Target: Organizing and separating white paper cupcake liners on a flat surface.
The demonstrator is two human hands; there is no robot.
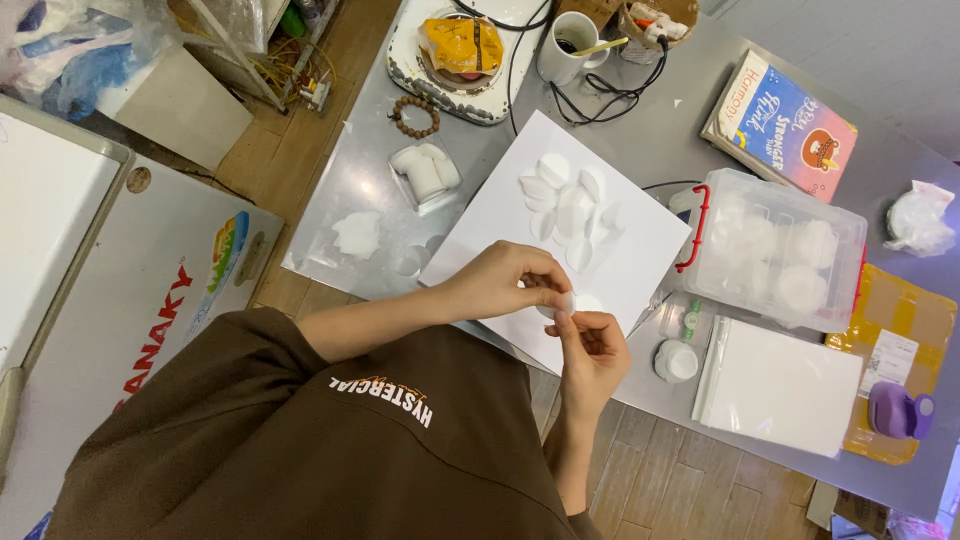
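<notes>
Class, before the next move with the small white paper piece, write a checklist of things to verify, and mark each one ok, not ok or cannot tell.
1. Small white paper piece pinched by both the left hand and right hand: ok.
2. Hands over the white sheet: ok.
3. Cut paper pieces piled on the sheet, within view: ok.
4. Clear plastic box lid shut: ok.
5. Mug stands apart from the sheet: ok.
6. Piece's shape undamaged: cannot tell.
</notes>
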